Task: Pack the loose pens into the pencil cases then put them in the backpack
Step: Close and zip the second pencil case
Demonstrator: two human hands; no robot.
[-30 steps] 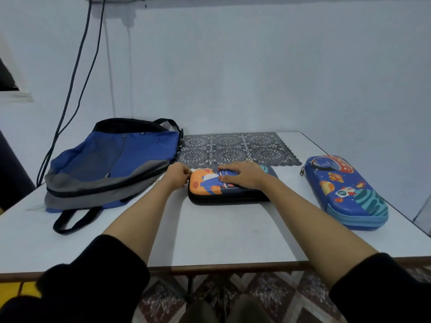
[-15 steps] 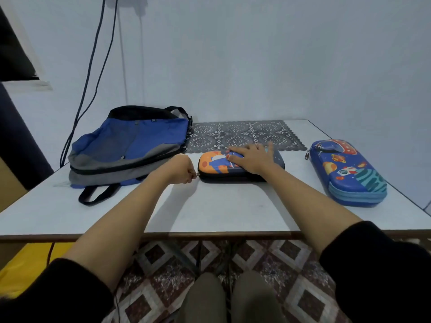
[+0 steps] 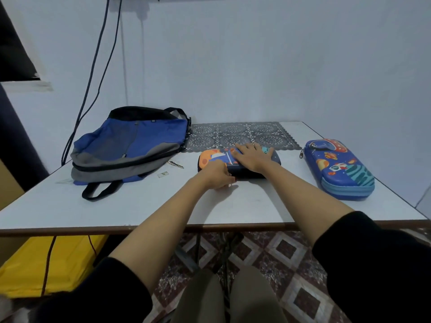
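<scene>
Since a moment ago the left hand (image 3: 218, 174) has slid from the left end of the dark pencil case (image 3: 210, 157) round to its near edge, closer to the middle. Its fingers are curled tight against the seam there, as if pinching something, though what sits between them is hidden from where I stand. The right hand (image 3: 253, 155) has stayed on the lid, lying flat with fingers spread and pressing down on the case's right half.

That case lies shut on the white counter (image 3: 140, 206), its far side just touching the front edge of a dark lace mat (image 3: 233, 136). A second pencil case (image 3: 338, 166), bright blue with planets and a rocket, lies closed well off to the right, near the counter's right edge, its zip pull hanging at the far end.

On the left lies the backpack (image 3: 130, 145), blue and grey with a black top, flat on its side, one black strap looping toward the near edge. Between it and the dark case lie two small scraps: a dark patterned sliver (image 3: 176, 164) and a pale little tag (image 3: 163, 174). Black cables (image 3: 93, 73) run down the wall behind the backpack.
</scene>
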